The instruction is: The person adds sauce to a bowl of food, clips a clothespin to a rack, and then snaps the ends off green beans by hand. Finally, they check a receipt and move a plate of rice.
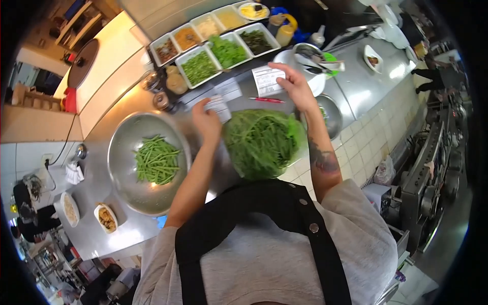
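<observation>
My right hand pinches the edge of a white paper slip with printed and handwritten lines, held above the counter. My left hand has its fingers curled at the edge of another paper slip; its grip is partly hidden. One more slip lies just beyond it. A red pen rests between my hands on the counter. Nearest my body, between my forearms, sits a clear green-tinted plastic bag full of leafy greens. Left of my left forearm stands a large steel bowl with cut green beans.
White trays of chopped greens, lettuce and other toppings line the back. Jars stand at their left, squeeze bottles behind. Small dishes sit at left. Bowls and plates are stacked at right.
</observation>
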A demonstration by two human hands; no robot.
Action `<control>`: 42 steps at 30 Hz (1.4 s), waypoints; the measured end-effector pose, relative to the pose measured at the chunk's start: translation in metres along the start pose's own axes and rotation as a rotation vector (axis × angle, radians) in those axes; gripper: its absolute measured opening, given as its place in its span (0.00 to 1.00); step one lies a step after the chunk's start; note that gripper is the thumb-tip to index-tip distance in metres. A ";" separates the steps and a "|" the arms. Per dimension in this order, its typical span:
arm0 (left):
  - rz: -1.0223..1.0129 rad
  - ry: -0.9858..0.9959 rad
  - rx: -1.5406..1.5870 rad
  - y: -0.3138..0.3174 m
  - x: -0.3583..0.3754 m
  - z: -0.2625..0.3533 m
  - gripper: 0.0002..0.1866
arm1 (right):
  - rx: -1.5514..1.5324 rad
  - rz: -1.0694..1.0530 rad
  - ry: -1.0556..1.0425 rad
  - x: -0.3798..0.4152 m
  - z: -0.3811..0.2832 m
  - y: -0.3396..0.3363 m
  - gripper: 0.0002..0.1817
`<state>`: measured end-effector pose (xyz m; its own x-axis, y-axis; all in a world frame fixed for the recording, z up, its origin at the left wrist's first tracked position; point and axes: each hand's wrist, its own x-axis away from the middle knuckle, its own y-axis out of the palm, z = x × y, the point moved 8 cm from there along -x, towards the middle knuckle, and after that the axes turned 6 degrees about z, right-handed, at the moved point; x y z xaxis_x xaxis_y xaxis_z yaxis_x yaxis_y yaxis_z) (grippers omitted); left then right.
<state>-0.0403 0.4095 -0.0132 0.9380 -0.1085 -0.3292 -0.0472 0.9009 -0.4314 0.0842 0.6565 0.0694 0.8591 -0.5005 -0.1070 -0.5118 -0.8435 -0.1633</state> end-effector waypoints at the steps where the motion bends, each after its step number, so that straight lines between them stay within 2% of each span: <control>1: 0.029 -0.104 0.068 0.015 0.002 -0.041 0.20 | 0.016 0.021 -0.004 0.009 -0.002 -0.015 0.24; 3: 0.079 -0.358 0.220 0.039 0.001 -0.105 0.22 | -0.156 0.082 0.072 0.026 0.008 -0.044 0.24; 6: 0.115 -0.707 0.467 0.044 -0.002 -0.130 0.23 | -0.252 0.169 0.099 0.042 0.013 -0.080 0.24; 7: 0.096 -0.700 0.473 0.044 -0.006 -0.133 0.23 | -0.258 0.199 0.094 0.046 0.013 -0.091 0.24; 9: 0.125 -0.528 0.323 0.033 -0.022 -0.130 0.21 | -0.258 0.233 0.081 0.053 0.010 -0.110 0.24; 10: 0.121 -0.523 0.328 0.034 -0.024 -0.135 0.21 | -0.261 0.243 0.096 0.058 0.011 -0.116 0.24; 13: -0.069 -0.504 0.559 0.049 -0.025 -0.136 0.18 | -0.276 0.264 0.124 0.070 0.014 -0.126 0.24; 18: -0.062 -0.455 0.479 0.055 -0.018 -0.134 0.16 | -0.328 0.323 0.124 0.090 0.012 -0.120 0.22; 21: 0.103 -0.528 0.293 0.047 -0.011 -0.138 0.13 | -0.289 0.332 0.112 0.096 0.009 -0.118 0.22; 22: 0.098 -0.526 0.296 0.043 -0.009 -0.129 0.13 | -0.321 0.338 0.128 0.099 0.010 -0.117 0.22; 25: 0.099 -0.400 -0.177 0.032 -0.012 -0.091 0.12 | -0.383 0.388 0.139 0.107 0.010 -0.123 0.21; 28: 0.115 -0.320 -0.266 0.048 -0.023 -0.127 0.12 | -0.367 0.464 0.131 0.119 0.013 -0.135 0.21; 29: 0.137 -0.285 -0.313 0.046 -0.025 -0.117 0.12 | -0.362 0.480 0.124 0.123 0.014 -0.139 0.21; 33: 0.048 -0.311 -0.368 0.038 -0.015 -0.077 0.11 | -0.356 0.520 0.119 0.128 0.017 -0.152 0.20; 38: -0.008 -0.192 -0.249 0.065 -0.004 -0.087 0.10 | -0.355 0.589 0.126 0.137 0.021 -0.164 0.20; 40: 0.138 -0.197 -0.262 0.057 -0.007 -0.098 0.10 | -0.327 0.643 0.084 0.141 0.020 -0.174 0.20; 41: 0.125 -0.188 -0.258 0.058 -0.009 -0.098 0.10 | -0.326 0.660 0.083 0.144 0.020 -0.178 0.20; 42: 0.195 -0.302 -0.230 0.045 -0.009 -0.095 0.09 | -0.334 0.662 0.085 0.147 0.018 -0.181 0.20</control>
<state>-0.0836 0.4109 -0.1089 0.9608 0.2134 -0.1772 -0.2770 0.7716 -0.5727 0.3030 0.7397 0.0654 0.3767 -0.9263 -0.0016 -0.9041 -0.3681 0.2170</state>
